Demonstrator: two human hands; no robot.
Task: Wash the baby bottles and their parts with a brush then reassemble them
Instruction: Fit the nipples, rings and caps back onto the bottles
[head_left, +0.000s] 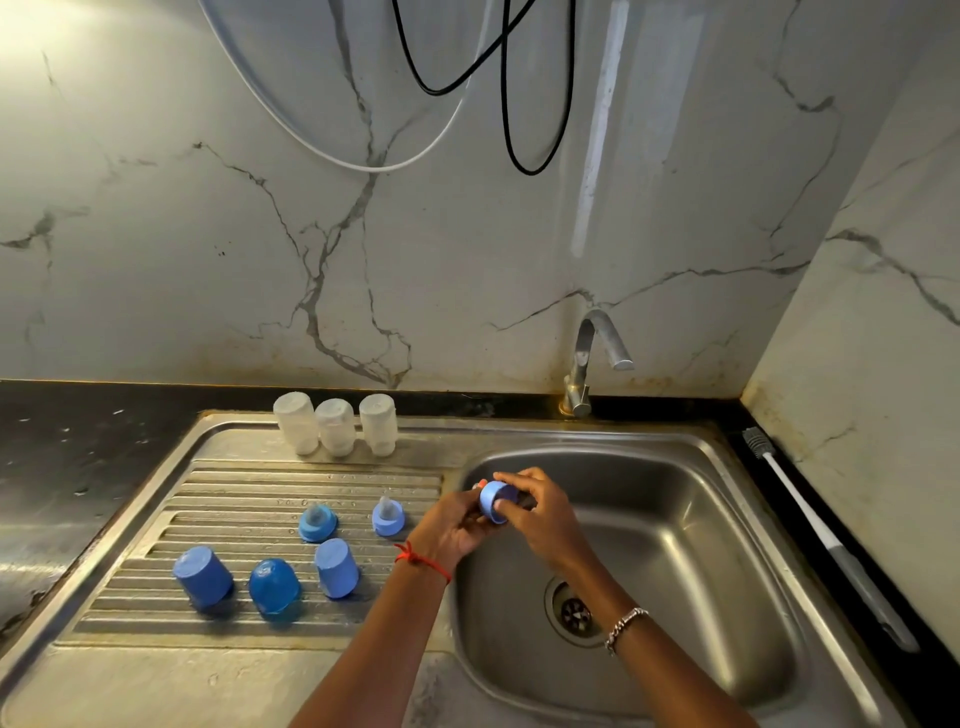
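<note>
Both hands hold a light blue bottle collar ring over the left rim of the sink basin. My left hand grips it from below and my right hand pinches it from the right. Three clear bottles stand upside down at the back of the drainboard. Two blue collars with clear teats, one left and one right, sit on the ridges. Three blue caps stand nearer me: left, middle, right. The bottle brush lies on the dark counter to the right.
A steel tap rises behind the basin with its spout over the sink; no water is seen running. The drain sits at the basin's bottom. Black and white cables hang on the marble wall. Dark counter extends left.
</note>
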